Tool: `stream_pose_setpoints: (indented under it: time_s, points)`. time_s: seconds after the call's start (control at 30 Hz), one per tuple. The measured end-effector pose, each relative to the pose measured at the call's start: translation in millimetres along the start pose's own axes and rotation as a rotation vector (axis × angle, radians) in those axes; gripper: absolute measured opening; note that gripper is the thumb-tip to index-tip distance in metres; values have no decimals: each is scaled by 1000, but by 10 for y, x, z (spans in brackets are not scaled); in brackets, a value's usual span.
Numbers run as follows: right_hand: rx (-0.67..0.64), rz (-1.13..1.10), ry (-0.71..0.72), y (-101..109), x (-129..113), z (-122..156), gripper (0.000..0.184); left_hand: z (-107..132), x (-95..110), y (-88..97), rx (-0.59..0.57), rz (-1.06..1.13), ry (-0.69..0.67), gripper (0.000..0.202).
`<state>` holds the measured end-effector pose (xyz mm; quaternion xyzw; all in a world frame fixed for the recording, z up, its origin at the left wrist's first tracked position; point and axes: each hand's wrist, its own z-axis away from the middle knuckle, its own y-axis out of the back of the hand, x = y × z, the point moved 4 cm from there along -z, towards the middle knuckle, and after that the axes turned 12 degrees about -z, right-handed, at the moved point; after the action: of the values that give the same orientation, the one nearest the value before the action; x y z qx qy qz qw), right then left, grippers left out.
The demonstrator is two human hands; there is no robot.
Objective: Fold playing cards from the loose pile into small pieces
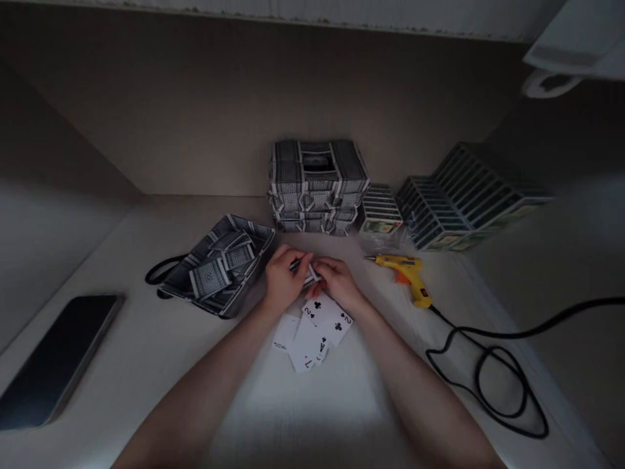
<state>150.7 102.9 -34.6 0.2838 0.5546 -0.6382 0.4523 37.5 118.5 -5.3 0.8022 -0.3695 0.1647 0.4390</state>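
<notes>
My left hand and my right hand meet at the middle of the table, both closed around a small playing card piece. It is partly hidden by the fingers, and its exact shape is hard to make out. A thin dark item shows by my left thumb; its kind is unclear. Just below the hands lie several loose playing cards, face up, with a two of clubs on top. To the left, an open basket made of patterned cards holds several folded card pieces.
Patterned card boxes are stacked at the back. Right of them stand packs of cards and larger card stacks. A yellow glue gun lies at right, its black cord looping. A dark phone lies at far left.
</notes>
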Motion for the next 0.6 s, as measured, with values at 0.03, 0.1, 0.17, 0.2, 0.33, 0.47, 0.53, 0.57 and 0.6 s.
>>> stream_pose_setpoints:
  time_s: [0.03, 0.1, 0.17, 0.2, 0.33, 0.47, 0.53, 0.57, 0.6]
  points:
    - [1, 2, 0, -1, -10, 5, 21, 5, 12, 7, 7, -12, -15, 18]
    - [-8, 25, 10, -5, -27, 11, 22, 11, 24, 14, 18, -33, -35, 17]
    - [-23, 56, 29, -11, -37, 7, 24, 6, 13, 13, 22, -32, -25, 16]
    - [-32, 62, 34, -13, -37, 3, 24, 1, 0, 10, 25, -23, -9, 16]
    - [-47, -1, 19, -12, -15, -18, 22, -15, -39, 5, 36, -3, 47, 17]
    - [-2, -18, 2, 16, 0, -15, 19, 13, 8, 16, 34, -36, -37, 15]
    - [-10, -14, 4, 15, -3, -6, 20, 28, 35, 22, 28, -59, -84, 13]
    - [-20, -11, 8, 11, -7, -3, 21, 30, 39, 25, 30, -63, -89, 13]
    - [-30, -11, 12, 6, -12, -1, 22, 28, 36, 29, 39, -59, -77, 13]
